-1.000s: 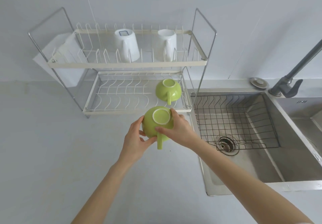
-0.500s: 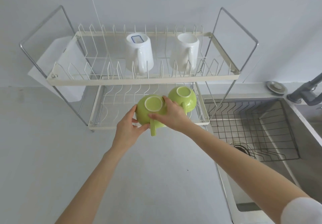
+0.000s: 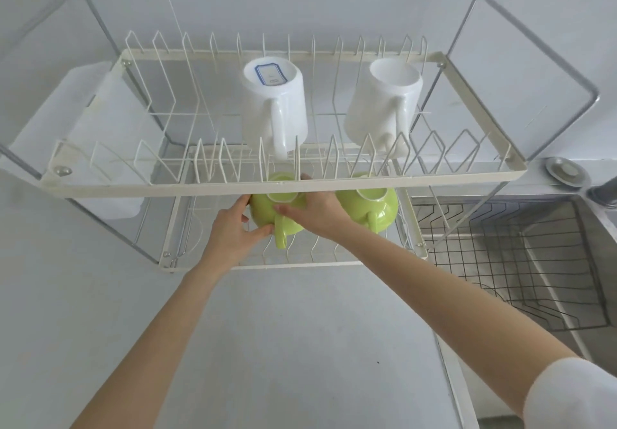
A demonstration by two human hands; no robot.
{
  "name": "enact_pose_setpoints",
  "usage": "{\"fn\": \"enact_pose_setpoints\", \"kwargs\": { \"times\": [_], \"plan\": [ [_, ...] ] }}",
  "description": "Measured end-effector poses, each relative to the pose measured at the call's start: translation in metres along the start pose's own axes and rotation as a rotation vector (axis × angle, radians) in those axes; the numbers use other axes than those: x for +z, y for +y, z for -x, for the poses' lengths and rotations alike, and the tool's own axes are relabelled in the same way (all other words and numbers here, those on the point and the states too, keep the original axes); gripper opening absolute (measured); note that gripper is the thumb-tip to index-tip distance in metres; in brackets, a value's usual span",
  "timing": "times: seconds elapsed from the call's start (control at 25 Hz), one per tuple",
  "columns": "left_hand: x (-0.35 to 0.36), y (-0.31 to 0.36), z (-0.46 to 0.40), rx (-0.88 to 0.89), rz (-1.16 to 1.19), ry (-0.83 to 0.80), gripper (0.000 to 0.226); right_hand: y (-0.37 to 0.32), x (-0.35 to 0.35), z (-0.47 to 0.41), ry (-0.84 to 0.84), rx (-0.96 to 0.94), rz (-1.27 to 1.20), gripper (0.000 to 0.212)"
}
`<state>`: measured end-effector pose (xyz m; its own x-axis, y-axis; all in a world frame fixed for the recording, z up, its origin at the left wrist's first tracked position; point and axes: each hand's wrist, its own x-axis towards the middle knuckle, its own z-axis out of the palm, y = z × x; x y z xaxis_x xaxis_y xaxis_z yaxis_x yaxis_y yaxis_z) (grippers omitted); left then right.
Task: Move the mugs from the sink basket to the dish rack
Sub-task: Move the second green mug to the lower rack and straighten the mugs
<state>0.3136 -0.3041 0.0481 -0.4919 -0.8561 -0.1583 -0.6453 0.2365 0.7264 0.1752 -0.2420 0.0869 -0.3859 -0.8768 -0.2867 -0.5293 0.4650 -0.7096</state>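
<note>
Both hands hold an upturned green mug (image 3: 267, 216) over the lower tier of the dish rack (image 3: 300, 264), handle pointing toward me. My left hand (image 3: 230, 231) grips its left side and my right hand (image 3: 314, 215) its right side and top. A second green mug (image 3: 370, 206) sits upside down on the lower tier just to the right. Two white mugs (image 3: 273, 108) (image 3: 384, 104) stand upturned on the upper tier. The upper tier's front rail hides the top of the held mug. The wire sink basket (image 3: 507, 261) at right holds no mugs.
The steel sink (image 3: 587, 228) lies right of the rack, with a drain plug (image 3: 566, 170) and a faucet base (image 3: 604, 191) at its back edge. A white plastic tray (image 3: 107, 148) hangs at the rack's left end. Grey counter (image 3: 283, 345) spreads in front.
Both hands carried the green mug away from me, from above the counter in under the upper tier, beside the other green mug. The view has moved closer to the rack.
</note>
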Motion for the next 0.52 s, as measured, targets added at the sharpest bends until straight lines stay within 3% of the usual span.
{"fn": "enact_pose_setpoints", "kwargs": {
  "times": [0.28, 0.52],
  "plan": [
    [-0.0008, -0.0038, -0.0023, 0.017, 0.008, 0.010, 0.065, 0.0030, 0.0084, -0.0095, -0.002, -0.021, 0.027, 0.047],
    [-0.0057, 0.0028, 0.0016, 0.003, 0.023, -0.025, 0.072, 0.0049, 0.0027, -0.0029, -0.028, -0.050, 0.121, 0.044]
  ]
}}
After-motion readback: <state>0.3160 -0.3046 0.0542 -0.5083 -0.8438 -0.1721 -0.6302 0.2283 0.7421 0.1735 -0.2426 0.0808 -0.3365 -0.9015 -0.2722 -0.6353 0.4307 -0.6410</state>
